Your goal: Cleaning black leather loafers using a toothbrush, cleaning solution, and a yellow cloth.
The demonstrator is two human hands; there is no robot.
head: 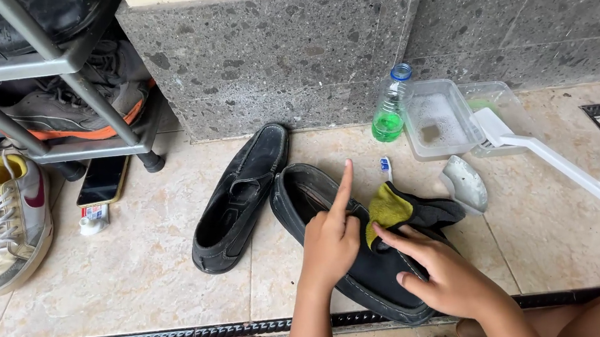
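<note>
Two black slip-on shoes lie on the tiled floor. The right black shoe (302,198) lies under both hands; the left black shoe (240,197) lies apart beside it. My left hand (331,236) rests on the right shoe with the index finger stretched out toward the shoe's opening and the other fingers curled. My right hand (441,272) lies on the shoe's toe, fingers touching a yellow and black cloth (397,210) draped over it. A toothbrush head (386,167) pokes out behind the cloth.
A bottle of green liquid (389,111), two clear plastic tubs (440,120), a white brush handle (551,157) and a white scrubber (465,184) sit at the right. A phone (102,179), a small tube (93,216), sneakers (12,221) and a metal shoe rack (51,64) stand at the left.
</note>
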